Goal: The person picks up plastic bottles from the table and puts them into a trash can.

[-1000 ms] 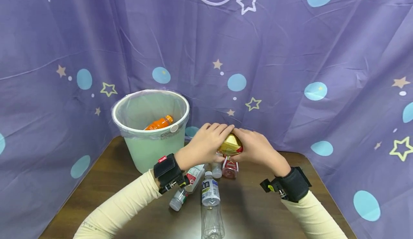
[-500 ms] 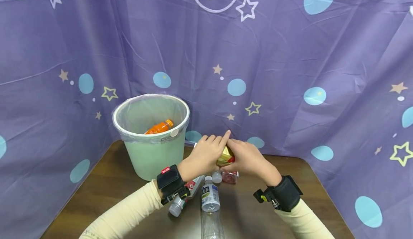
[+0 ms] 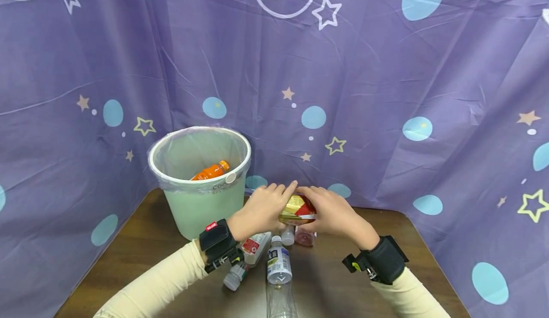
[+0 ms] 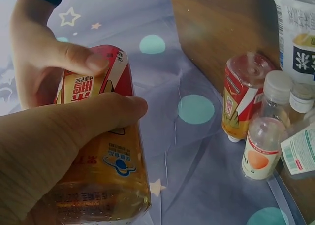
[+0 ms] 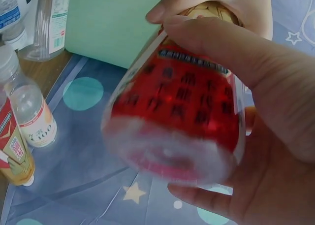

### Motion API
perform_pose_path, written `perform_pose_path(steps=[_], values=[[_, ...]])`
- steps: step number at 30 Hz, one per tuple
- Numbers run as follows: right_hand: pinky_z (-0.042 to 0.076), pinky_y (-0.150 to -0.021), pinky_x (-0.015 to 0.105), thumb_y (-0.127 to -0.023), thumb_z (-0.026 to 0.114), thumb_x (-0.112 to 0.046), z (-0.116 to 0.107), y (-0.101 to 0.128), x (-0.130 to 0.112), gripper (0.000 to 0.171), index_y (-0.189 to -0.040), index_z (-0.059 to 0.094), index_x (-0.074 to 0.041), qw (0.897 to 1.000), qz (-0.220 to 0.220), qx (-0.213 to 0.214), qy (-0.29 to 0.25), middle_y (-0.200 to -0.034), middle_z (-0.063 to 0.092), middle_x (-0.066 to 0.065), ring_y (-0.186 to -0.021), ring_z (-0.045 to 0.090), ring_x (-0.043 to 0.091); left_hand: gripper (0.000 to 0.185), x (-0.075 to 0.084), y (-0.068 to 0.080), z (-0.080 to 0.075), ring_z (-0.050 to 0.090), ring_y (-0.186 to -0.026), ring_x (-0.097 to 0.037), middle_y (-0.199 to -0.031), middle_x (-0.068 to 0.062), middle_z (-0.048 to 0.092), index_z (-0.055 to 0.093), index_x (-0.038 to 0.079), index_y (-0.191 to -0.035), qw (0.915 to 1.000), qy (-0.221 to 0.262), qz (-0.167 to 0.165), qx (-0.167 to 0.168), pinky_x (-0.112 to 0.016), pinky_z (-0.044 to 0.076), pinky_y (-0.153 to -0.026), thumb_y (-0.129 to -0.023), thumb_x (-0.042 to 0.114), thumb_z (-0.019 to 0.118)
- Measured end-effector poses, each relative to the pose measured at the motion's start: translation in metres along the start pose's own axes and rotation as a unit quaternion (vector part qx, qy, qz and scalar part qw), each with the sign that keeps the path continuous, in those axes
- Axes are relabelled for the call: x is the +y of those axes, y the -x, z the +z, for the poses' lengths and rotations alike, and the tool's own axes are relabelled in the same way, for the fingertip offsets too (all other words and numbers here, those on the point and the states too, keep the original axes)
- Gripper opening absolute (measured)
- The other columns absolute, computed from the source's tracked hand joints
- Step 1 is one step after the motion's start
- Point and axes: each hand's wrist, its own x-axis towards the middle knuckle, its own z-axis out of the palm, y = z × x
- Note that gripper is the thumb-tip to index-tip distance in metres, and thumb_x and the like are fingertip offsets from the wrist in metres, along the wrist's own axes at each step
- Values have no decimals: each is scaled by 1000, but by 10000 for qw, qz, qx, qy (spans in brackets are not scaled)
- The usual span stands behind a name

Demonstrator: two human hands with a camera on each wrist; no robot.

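Note:
A plastic drink bottle with a gold and red label is held in the air between both hands over the back of the table. My left hand grips one end of it, and my right hand grips the other. In the left wrist view my left thumb lies across the gold side of the bottle. The right wrist view shows the bottle's red side and its blurred base, with my right thumb over it. Some fingers are hidden behind the bottle.
At the left stands a green bin with a clear liner and an orange bottle inside. On the table lie a clear bottle, a red-and-white labelled bottle and a second red bottle. A purple curtain hangs behind.
Both hands have shifted slightly left with the bottle. It has turned in the grip, so more of its red and gold label shows. The view has tilted up a little.

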Motion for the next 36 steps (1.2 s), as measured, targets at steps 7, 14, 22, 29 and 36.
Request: perform_pose_path(steps=[7, 14, 22, 29, 36], values=[[53, -73, 35, -64, 95, -37, -2, 2, 9, 82, -134, 60, -11, 9998, 106, -83, 124, -107, 68, 3, -88, 65, 18, 80, -12, 5, -5, 65, -82, -19, -98, -2, 66, 60, 13, -123, 9997, 214, 29, 118, -31, 54, -62, -63, 56, 91], [57, -81, 44, -64, 95, -33, -5, 6, 23, 86, -138, 58, -10, 9996, 280, -79, -47, -115, 71, 6, -100, 69, 25, 72, -28, 6, -23, 65, -81, -22, -94, -3, 66, 61, 13, -115, 9998, 173, 15, 49, -34, 53, -60, -62, 50, 92], [56, -86, 50, -69, 92, -33, -6, 15, 39, 81, -139, 58, -11, 9990, 391, -141, -137, -118, 71, 8, -108, 68, 29, 72, -53, 6, -60, 66, -82, -24, -95, -5, 66, 61, 12, -118, 9991, 210, -354, -73, -38, 55, -60, -64, 49, 91], [57, -85, 50, -71, 90, -28, 0, 25, 47, 75, -138, 58, -16, 9978, 469, -307, -351, -114, 71, 6, -106, 68, 27, 74, -86, 3, -102, 68, -85, -27, -97, -7, 67, 61, 11, -121, 9952, 502, -835, -6, -44, 55, -63, -63, 45, 92], [56, -81, 47, -74, 89, -30, 8, 30, 54, 73, -139, 58, -17, 9970, 515, -376, -445, -110, 70, 4, -103, 68, 26, 69, -133, -5, -139, 67, -89, -28, -102, -7, 69, 61, 14, -124, 9857, 794, -1480, -129, -52, 55, -72, -67, 42, 88]])
